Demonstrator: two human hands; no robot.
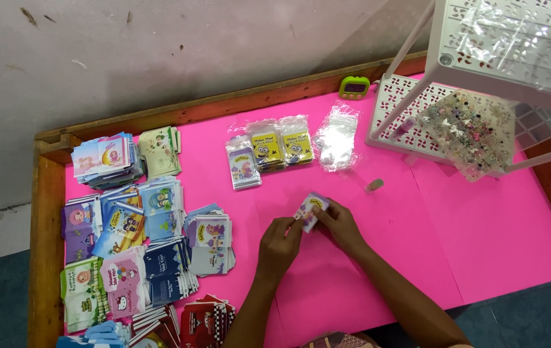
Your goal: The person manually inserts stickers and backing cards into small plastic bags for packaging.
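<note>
Hands: left hand (280, 240) and right hand (340, 224) both pinch one small card (311, 211) above pink table (482, 225), near card stacks (140, 238).

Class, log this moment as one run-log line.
hands: left hand and right hand both hold small card | surface: pink table | nearby: card stacks, empty clear bags

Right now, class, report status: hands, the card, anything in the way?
Left hand and right hand both pinch one small card above the pink table. Card stacks left, bagged packs beyond. Nothing blocking.
</note>
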